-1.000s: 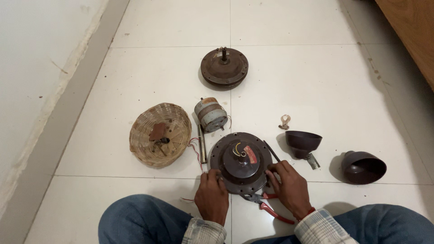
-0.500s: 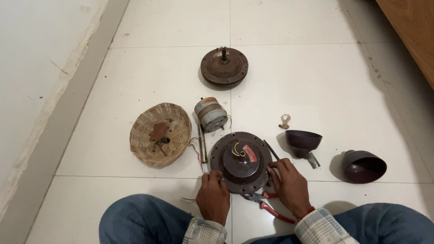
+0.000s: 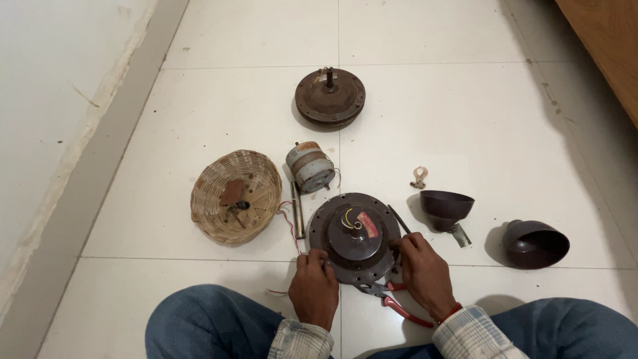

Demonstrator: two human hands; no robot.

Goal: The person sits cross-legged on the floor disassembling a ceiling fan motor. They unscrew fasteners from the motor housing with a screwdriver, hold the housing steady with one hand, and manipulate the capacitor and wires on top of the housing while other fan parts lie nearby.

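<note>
On the tiled floor, the left hand (image 3: 314, 287) and right hand (image 3: 423, 271) grasped the round motor housing (image 3: 355, 234) at opposite edges, best held evenly, clear of the red-handled pliers (image 3: 399, 304)

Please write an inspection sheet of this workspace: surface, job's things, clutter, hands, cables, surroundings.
Surface: white tiled floor, slightly dusty.
Job's things: round dark motor housing lying flat, gripped at its near rim.
Clutter: wicker basket, small motor, second housing, two dark cups, metal clip, red-handled pliers, rod.
Hands: left hand and right hand both on the housing.
Cables: yellow wires on top; red wires at its left.
Surroundings: wall left; wooden furniture right.
</note>
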